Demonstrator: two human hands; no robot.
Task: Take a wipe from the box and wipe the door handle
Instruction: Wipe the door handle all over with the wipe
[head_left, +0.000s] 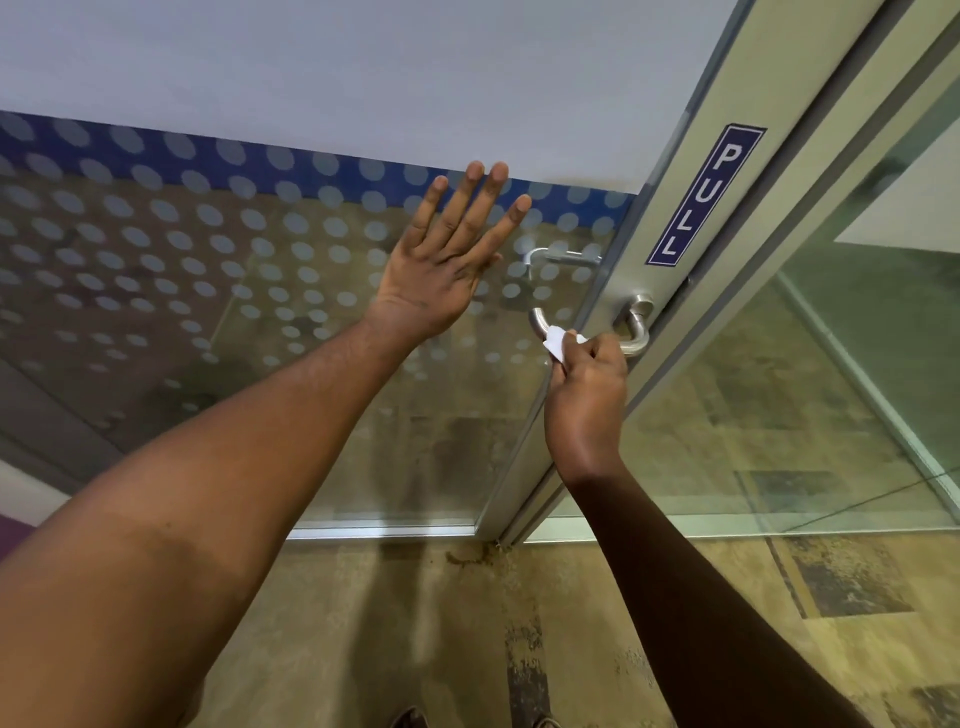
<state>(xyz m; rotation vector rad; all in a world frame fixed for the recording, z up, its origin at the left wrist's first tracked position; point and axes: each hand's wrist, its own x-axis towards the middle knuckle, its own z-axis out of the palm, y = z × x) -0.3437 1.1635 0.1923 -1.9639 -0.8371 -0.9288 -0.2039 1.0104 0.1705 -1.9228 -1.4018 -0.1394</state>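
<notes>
Dotted glass door (218, 270) – left hand (441, 270) flat, fingers spread; right hand (587, 384) pinching crumpled white wipe (558, 343) against curved metal handle (540, 322).

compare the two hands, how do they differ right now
The left hand is open, fingers spread flat against the dotted glass panel; the right hand is closed around a white wipe. The left hand holds nothing, while the right hand presses the wipe onto the metal door handle. The left hand sits higher than the right hand. Both are bare, reaching toward the same door.
</notes>
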